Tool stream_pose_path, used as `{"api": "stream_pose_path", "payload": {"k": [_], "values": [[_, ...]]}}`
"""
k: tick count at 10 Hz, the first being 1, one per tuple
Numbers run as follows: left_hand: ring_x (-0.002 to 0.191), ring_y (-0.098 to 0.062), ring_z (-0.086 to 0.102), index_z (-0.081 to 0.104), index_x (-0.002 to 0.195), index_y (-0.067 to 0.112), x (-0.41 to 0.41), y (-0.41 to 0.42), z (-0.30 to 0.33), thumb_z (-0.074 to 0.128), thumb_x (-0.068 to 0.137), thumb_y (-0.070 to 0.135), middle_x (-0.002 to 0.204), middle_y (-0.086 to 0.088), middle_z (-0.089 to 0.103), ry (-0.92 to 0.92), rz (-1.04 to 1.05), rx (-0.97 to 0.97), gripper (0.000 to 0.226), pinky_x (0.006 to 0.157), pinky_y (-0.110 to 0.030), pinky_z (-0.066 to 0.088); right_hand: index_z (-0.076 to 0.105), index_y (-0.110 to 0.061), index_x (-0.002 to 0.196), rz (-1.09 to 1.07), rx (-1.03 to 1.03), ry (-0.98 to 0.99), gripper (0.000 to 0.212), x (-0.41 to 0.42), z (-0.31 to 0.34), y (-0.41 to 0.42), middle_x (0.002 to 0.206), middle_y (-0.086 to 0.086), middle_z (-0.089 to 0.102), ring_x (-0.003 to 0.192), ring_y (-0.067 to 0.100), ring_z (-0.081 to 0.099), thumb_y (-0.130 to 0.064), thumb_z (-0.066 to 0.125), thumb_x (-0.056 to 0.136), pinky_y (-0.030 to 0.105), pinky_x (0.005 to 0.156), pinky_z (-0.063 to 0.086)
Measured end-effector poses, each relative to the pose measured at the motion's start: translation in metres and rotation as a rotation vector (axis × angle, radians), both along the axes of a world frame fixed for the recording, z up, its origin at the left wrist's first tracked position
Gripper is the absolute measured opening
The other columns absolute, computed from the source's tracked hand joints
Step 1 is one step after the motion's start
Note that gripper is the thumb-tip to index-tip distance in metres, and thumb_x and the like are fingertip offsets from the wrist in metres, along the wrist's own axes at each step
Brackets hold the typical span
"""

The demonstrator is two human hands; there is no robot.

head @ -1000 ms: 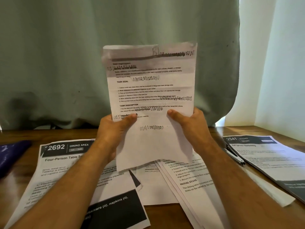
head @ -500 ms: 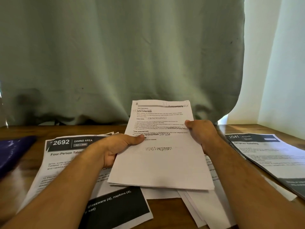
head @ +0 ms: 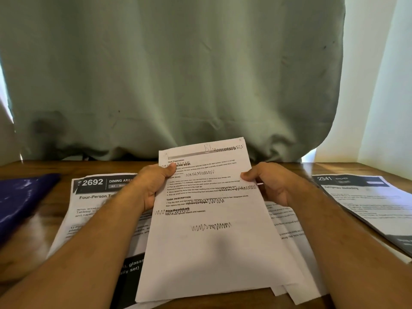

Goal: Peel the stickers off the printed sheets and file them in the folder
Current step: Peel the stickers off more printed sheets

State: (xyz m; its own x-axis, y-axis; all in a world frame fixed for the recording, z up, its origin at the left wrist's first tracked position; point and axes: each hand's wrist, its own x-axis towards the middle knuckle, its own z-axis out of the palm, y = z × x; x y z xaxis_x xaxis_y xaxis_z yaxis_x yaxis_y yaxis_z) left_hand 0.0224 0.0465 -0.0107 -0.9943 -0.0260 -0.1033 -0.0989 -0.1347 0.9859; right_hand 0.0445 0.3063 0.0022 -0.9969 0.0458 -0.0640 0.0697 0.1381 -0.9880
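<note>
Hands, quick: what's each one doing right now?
Left hand: grips the scribbled sheet at its left edge.
Right hand: pinches the same sheet's right edge.

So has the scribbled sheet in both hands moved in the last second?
Yes. The scribbled sheet has come down from upright before the curtain to lie nearly flat over the papers on the table.
</note>
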Motion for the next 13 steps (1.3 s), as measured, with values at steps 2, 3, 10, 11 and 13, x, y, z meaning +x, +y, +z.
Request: {"api": "stream_pose_path", "payload": {"k": [2, 3, 10, 11, 13], "values": [[0.088, -0.036, 0.075, 0.059, 0.124, 0.011, 0.004, 0.011, -0.004, 0.056, 0.101, 0.024, 0.1, -0.015, 0.077, -0.001, -0.035, -0.049, 0.026, 0.072, -0.051, 0.06, 0.073, -0.007, 0.098, -0.164, -0.046, 0.204, 0.02, -0.003, 0.003, 0.002, 0.085, 0.005, 0.077, 0.077, 0.026, 0.071, -0.019, 0.056, 0.098, 0.037, 0.07, 0.057], [0.087, -0.033, 0.075, 0.064, 0.111, 0.014, 0.01, 0.021, -0.003, 0.049, 0.103, 0.039, 0.093, -0.011, 0.078, 0.027, 0.001, -0.079, 0.03, 0.074, -0.049, 0.061, 0.071, -0.004, 0.102, -0.179, -0.033, 0.184, 0.018, -0.006, 0.0, 0.008, 0.088, 0.009, 0.077, 0.082, 0.029, 0.072, -0.013, 0.056, 0.097, 0.045, 0.082, 0.059], [0.102, -0.014, 0.064, 0.032, 0.151, 0.031, 0.035, 0.037, 0.003, 0.056, 0.101, 0.026, 0.137, 0.004, 0.053, 0.611, 0.284, -0.541, 0.056, 0.074, -0.018, 0.058, 0.068, -0.003, 0.112, -0.253, 0.189, 0.316, 0.023, 0.023, 0.019, 0.017, 0.119, 0.021, 0.067, 0.113, 0.039, 0.062, -0.014, 0.059, 0.094, 0.047, 0.095, 0.051], [0.147, -0.026, 0.033, 0.025, 0.155, 0.036, 0.037, 0.054, 0.016, 0.059, 0.099, 0.025, 0.16, -0.001, 0.034, 0.865, 0.285, -0.792, 0.066, 0.115, -0.048, 0.037, 0.068, -0.002, 0.112, -0.28, 0.197, 0.298, 0.023, 0.035, 0.013, 0.039, 0.118, 0.021, 0.067, 0.113, 0.039, 0.062, -0.014, 0.057, 0.095, 0.047, 0.095, 0.051], [0.153, -0.007, -0.002, 0.011, 0.16, 0.023, 0.039, 0.145, 0.041, 0.045, 0.103, 0.016, 0.167, 0.008, 0.005, 0.986, -0.048, -1.063, 0.068, 0.121, -0.025, -0.002, 0.072, -0.015, 0.1, -0.269, 0.205, 0.346, 0.02, 0.038, 0.001, 0.063, 0.096, 0.008, 0.075, 0.087, 0.027, 0.073, -0.019, 0.053, 0.099, 0.047, 0.085, 0.059]]}}
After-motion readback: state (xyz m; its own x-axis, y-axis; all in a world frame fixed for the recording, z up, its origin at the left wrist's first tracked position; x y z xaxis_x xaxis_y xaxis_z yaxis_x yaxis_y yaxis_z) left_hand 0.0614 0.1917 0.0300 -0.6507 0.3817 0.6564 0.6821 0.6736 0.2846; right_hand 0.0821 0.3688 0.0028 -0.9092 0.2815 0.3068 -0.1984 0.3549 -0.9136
